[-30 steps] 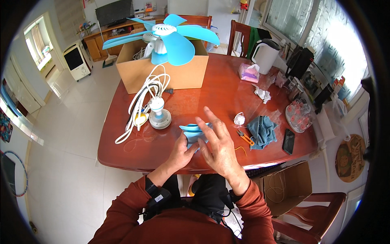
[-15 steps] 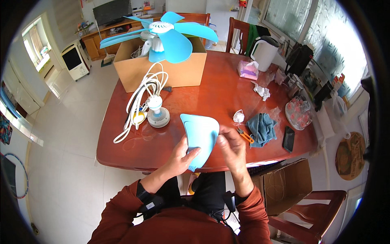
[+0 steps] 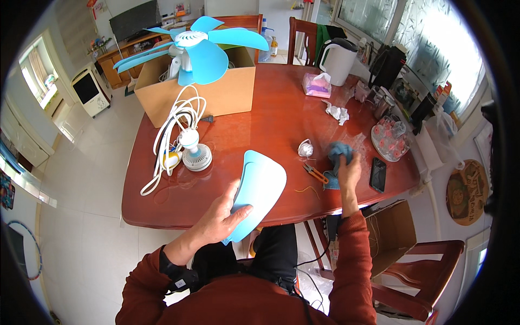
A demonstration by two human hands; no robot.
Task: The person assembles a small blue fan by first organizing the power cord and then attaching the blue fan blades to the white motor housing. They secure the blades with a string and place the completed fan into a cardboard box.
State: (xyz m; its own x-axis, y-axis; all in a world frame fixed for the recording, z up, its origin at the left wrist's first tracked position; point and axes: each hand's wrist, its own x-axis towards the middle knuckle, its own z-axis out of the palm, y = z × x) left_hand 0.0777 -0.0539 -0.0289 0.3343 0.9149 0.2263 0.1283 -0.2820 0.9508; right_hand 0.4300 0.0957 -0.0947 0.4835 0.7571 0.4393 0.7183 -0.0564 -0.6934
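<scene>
My left hand (image 3: 219, 215) grips a light blue fan blade (image 3: 259, 187) by its lower edge, holding it above the near edge of the red-brown table (image 3: 254, 130). Out to the right, my right hand (image 3: 348, 167) rests on a crumpled blue cloth (image 3: 337, 154) lying on the table, fingers closing on it. Small orange-handled snips (image 3: 314, 173) lie just left of that hand, and a black phone (image 3: 377, 174) lies just right of it.
A cardboard box (image 3: 214, 92) at the table's far side holds a blue-bladed fan (image 3: 197, 46). A white fan motor unit (image 3: 196, 154) with coiled white cable stands at the left. A white kettle (image 3: 338, 59), tissue pack (image 3: 317, 85) and tray of glasses (image 3: 391, 138) sit to the right.
Both hands held the blade together before. Now my right hand has let go and reached right onto the blue cloth, while my left hand alone keeps the blade.
</scene>
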